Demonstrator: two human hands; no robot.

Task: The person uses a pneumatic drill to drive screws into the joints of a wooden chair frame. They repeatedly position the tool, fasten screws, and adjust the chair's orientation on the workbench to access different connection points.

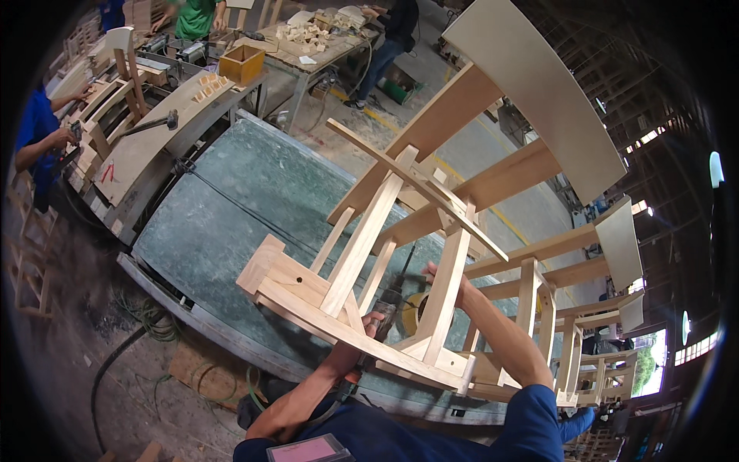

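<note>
A pale wooden chair frame (pixel 368 242) lies tipped on the green-topped workbench (pixel 223 192), its legs and rails standing up before me. Through the frame reaches my left hand (pixel 373 323), closed around a dark power drill (pixel 391 300) with a long thin bit pointing away from me. My right hand (pixel 433 273) is behind a leg of the frame (pixel 446 296). Part of it shows past the wood, but most of its fingers are hidden. Between the hands sits a round yellow object (pixel 414 314), partly covered by the leg.
More chair frames (pixel 531 308) line up on the right, some with pale curved panels (pixel 550 100). At left, a side table (pixel 154 154) carries a hammer (pixel 150 125), red pliers (pixel 108 172) and a yellow box (pixel 242 65). Co-workers (pixel 38 138) stand beyond. Hoses (pixel 104 369) trail across the floor.
</note>
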